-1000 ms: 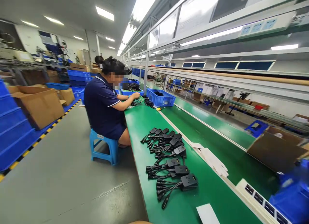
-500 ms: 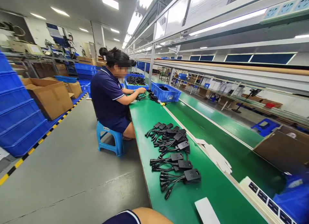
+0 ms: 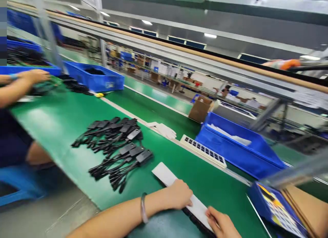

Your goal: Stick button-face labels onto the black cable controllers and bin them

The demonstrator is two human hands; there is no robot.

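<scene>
A long white strip (image 3: 165, 173) with a dark, uneven lower edge lies slantwise near the front of the green bench. My left hand (image 3: 179, 194), with a bracelet on its wrist, is closed over the strip's middle, fingers curled at its near edge. Further right, my right hand (image 3: 221, 221) pinches at the strip's near end; motion blur hides exactly what its fingertips grip. To the left of the strip rests a pile of black cable splitters (image 3: 123, 132), flat black housings with several short leads each.
Behind the strip lie a white glove (image 3: 164, 129) and a strip with black squares (image 3: 203, 151). A blue bin (image 3: 238, 152) stands back right, another blue bin (image 3: 96, 75) back left. A blue box (image 3: 276, 209) sits at right. A co-worker's hand (image 3: 36, 77) works at far left.
The view has swung to the right and down. Both my hands have come into view at the white strip, which earlier showed only in part with no hand on it.
</scene>
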